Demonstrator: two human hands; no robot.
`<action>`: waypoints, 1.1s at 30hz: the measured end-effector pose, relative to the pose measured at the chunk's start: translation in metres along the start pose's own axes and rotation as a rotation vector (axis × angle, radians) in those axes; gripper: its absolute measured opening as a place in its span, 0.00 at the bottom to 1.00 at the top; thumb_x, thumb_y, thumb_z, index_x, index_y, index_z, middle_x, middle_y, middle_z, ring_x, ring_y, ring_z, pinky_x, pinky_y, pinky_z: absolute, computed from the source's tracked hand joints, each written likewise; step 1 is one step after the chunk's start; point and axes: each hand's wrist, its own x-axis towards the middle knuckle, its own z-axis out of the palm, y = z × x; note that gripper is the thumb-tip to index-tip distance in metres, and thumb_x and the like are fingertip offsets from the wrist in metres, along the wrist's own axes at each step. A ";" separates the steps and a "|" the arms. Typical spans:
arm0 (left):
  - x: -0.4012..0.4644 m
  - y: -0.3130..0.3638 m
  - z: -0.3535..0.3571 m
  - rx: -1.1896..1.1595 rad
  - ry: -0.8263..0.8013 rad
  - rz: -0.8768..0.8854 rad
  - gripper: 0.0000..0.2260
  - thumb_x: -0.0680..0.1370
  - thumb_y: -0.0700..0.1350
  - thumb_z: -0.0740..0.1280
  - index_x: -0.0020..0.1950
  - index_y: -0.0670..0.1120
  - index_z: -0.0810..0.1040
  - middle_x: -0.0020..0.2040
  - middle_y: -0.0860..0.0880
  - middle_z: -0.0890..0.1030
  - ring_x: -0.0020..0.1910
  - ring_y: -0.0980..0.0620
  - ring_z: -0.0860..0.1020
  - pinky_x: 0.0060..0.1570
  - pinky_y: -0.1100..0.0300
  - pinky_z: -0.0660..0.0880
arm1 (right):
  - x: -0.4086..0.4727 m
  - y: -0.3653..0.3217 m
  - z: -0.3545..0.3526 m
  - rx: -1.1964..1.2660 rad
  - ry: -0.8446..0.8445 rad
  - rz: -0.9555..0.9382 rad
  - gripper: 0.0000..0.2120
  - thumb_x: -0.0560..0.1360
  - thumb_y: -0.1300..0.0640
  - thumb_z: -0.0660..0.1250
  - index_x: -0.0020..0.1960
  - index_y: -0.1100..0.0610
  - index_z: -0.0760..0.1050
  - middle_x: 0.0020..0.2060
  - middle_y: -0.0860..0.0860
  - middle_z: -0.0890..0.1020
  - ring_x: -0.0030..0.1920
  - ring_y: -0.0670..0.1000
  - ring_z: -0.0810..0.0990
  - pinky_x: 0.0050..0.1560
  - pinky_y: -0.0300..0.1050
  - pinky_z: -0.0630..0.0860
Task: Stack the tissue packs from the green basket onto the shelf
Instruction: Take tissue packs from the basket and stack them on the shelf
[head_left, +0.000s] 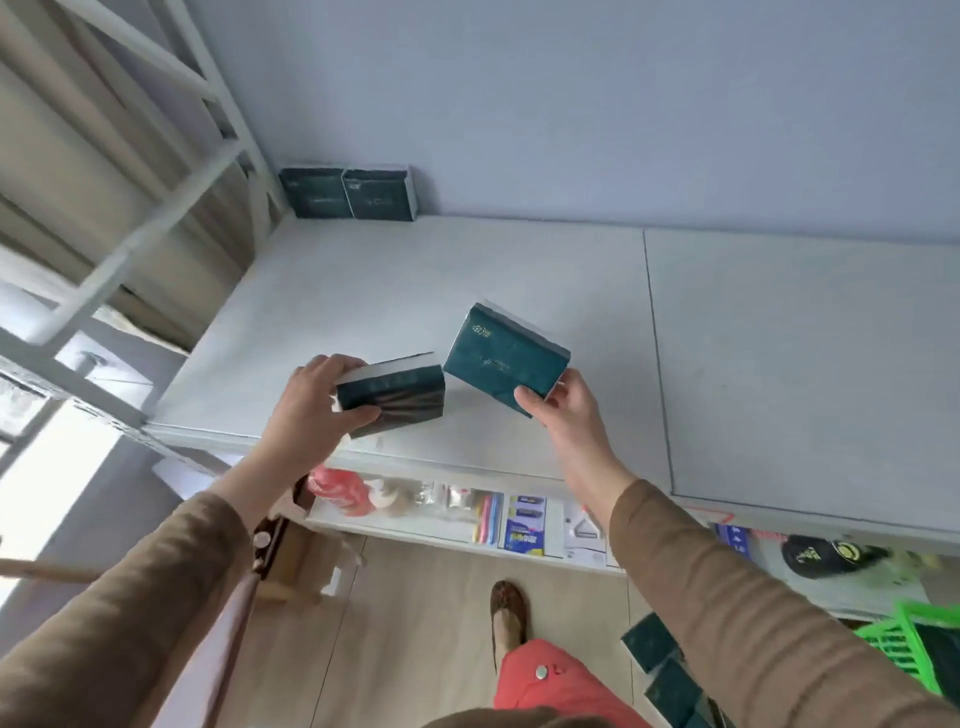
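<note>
Head view: left hand (311, 402) grips one dark green plastic-wrapped tissue pack (397, 397); right hand (569, 410) pinches another (501, 356), both above pale grey shelf board (519, 270). Two packs (349, 193) stand far beyond the hands, in the corner. Green plastic basket (904, 639) sits below right elbow. Best placed flush beside those.

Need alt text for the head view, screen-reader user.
Each hand, left hand and right hand, holds a dark green tissue pack, left pack and right pack, above a white shelf. Two packs stand in its back corner; a green basket sits lower right.
</note>
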 end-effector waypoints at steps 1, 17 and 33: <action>0.017 -0.009 -0.007 -0.009 0.010 -0.008 0.20 0.70 0.44 0.77 0.60 0.51 0.76 0.51 0.53 0.76 0.50 0.49 0.72 0.47 0.55 0.70 | 0.019 -0.004 0.011 -0.011 -0.009 -0.005 0.18 0.70 0.55 0.75 0.56 0.53 0.74 0.53 0.54 0.83 0.53 0.53 0.81 0.56 0.51 0.76; 0.293 -0.124 -0.096 -0.038 0.038 -0.036 0.17 0.74 0.42 0.75 0.60 0.48 0.73 0.52 0.52 0.79 0.48 0.51 0.76 0.47 0.60 0.71 | 0.263 -0.053 0.189 -0.401 0.033 -0.110 0.15 0.72 0.56 0.75 0.53 0.54 0.71 0.51 0.51 0.79 0.47 0.52 0.79 0.46 0.44 0.75; 0.406 -0.182 -0.096 0.078 0.110 0.152 0.19 0.74 0.41 0.73 0.61 0.46 0.70 0.59 0.47 0.69 0.54 0.48 0.73 0.57 0.54 0.73 | 0.364 -0.030 0.266 -0.612 0.236 -0.050 0.15 0.72 0.55 0.72 0.56 0.55 0.73 0.52 0.53 0.80 0.48 0.53 0.81 0.51 0.51 0.80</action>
